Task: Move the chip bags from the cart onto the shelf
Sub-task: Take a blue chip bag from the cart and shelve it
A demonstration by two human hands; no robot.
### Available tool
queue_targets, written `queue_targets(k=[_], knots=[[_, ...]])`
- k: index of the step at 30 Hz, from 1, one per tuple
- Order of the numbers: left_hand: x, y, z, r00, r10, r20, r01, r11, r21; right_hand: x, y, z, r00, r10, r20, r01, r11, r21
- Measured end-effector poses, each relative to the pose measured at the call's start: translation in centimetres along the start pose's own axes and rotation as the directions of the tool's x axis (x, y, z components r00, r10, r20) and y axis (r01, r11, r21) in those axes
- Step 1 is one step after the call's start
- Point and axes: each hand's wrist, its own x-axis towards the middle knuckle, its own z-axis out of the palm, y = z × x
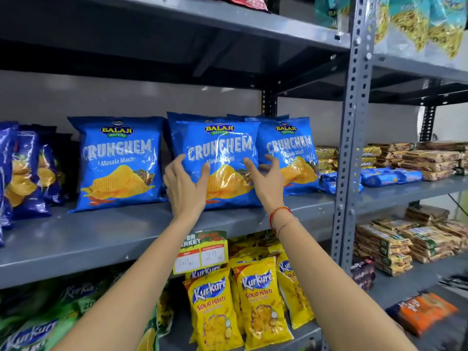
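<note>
While both hands are spreading around the middle blue chip bag (219, 160), the grip is looking loose: the left hand (183, 184) is lying against the bag's lower left edge with thumb and fingers fanned open, and the right hand (267, 179) is hovering wide open at its right side, fingers curled but seemingly not closing on anything. Neither hand is clamping the film. This bag is standing upright on the grey shelf (106, 234), a matching bag (117, 162) standing apart to its left and another (291, 155) tucking behind its right edge. Further right of the middle bag, flat biscuit packs (326, 158) are lying stacked; below it, yellow snack bags (260, 305) are filling the lower shelf. Judging by the puffed, glossy film, the bag is probably light, soft, slippery and easily crushed, so holding it gently by both side edges is looking wisest. No cart is showing.
</note>
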Motion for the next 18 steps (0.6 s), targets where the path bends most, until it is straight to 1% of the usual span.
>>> queue_targets(k=[2,3,5,7,8,10,13,15,18], knots=[[-1.9,1.2,-0.6,0.989,0.150,-0.001,-0.150,0.988,-0.043,-1.7,-0.1,-1.5,0.997,-0.043,-0.065,0.044,0.999,0.003],[-3.1,1.7,-0.7,0.977,0.212,0.025,-0.210,0.975,-0.076,-2.7,0.0,-2.4,0.993,-0.065,-0.095,0.066,0.998,0.006],[-5.7,2.7,-0.9,0.950,0.305,0.069,-0.292,0.944,-0.152,-4.9,0.3,-4.4,0.983,-0.111,-0.146,0.116,0.993,0.030],[-8.9,3.1,-0.4,0.930,0.351,0.109,-0.321,0.920,-0.226,-7.3,1.3,-6.7,0.971,-0.130,-0.203,0.136,0.991,0.017],[-10.6,3.2,0.1,0.924,0.356,0.139,-0.315,0.915,-0.252,-8.5,1.9,-7.9,0.965,-0.129,-0.228,0.133,0.991,0.003],[-14.4,2.9,1.5,0.910,0.336,0.244,-0.258,0.918,-0.301,-11.1,4.1,-10.4,0.953,-0.098,-0.285,0.093,0.995,-0.032],[-20.3,1.7,4.2,0.862,0.285,0.420,-0.144,0.931,-0.336,-15.0,8.3,-14.3,0.933,-0.013,-0.360,-0.027,0.994,-0.106],[-24.1,0.8,6.3,0.807,0.234,0.542,-0.051,0.942,-0.330,-17.7,11.4,-17.1,0.915,0.074,-0.397,-0.145,0.978,-0.151],[-29.8,-1.0,9.2,0.687,0.156,0.709,0.059,0.961,-0.269,-22.2,16.1,-21.4,0.859,0.199,-0.472,-0.327,0.922,-0.206]])
